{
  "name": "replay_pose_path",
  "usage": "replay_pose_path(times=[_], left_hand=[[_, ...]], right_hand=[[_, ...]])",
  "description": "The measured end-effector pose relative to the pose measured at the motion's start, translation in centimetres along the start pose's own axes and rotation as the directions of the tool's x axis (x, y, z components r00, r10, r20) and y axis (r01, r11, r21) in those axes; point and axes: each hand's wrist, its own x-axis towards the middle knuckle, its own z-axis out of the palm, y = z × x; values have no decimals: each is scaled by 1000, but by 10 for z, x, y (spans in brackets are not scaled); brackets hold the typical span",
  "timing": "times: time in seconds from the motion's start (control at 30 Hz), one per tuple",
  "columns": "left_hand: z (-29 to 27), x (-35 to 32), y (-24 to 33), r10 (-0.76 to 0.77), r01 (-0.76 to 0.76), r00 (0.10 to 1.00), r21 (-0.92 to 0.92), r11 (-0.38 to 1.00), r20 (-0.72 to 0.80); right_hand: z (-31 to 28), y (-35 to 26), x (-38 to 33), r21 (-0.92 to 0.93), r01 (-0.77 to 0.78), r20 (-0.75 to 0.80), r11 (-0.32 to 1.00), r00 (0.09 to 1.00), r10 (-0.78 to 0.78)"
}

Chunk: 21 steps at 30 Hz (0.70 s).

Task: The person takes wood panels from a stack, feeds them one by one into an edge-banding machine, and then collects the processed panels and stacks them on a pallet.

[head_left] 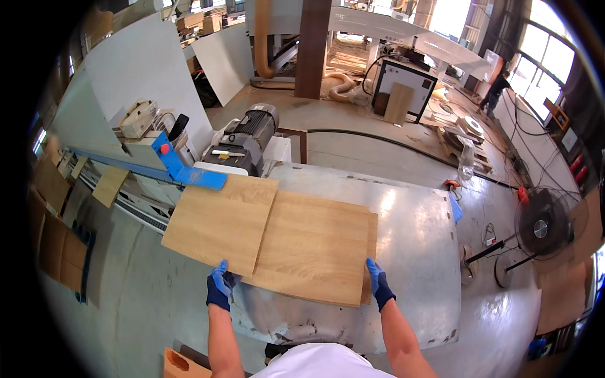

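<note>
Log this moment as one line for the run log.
left hand: grips near edge of left wood panel | right hand: grips stacked wood panels | surface: metal table

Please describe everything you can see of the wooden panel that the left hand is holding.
The left wooden panel is a flat, thin, roughly square sheet with a light oak-like grain. It lies nearly level, its right edge over the neighbouring wooden panels on the grey metal table, its left part jutting past the table. The blue-gloved left hand grips its near corner; its far edge reaches the blue fence.
</note>
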Motion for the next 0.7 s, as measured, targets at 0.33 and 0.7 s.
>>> replay_pose_path(times=[0.33, 0.7], left_hand=[[77, -129, -61, -253, 212, 965, 371, 904, 67], [121, -26, -21, 679, -326, 490, 838, -438, 546]], right_hand=[[-24, 7, 7, 93, -11, 106, 996, 994, 2], [-14, -38, -5, 80, -279, 294, 957, 924, 245]])
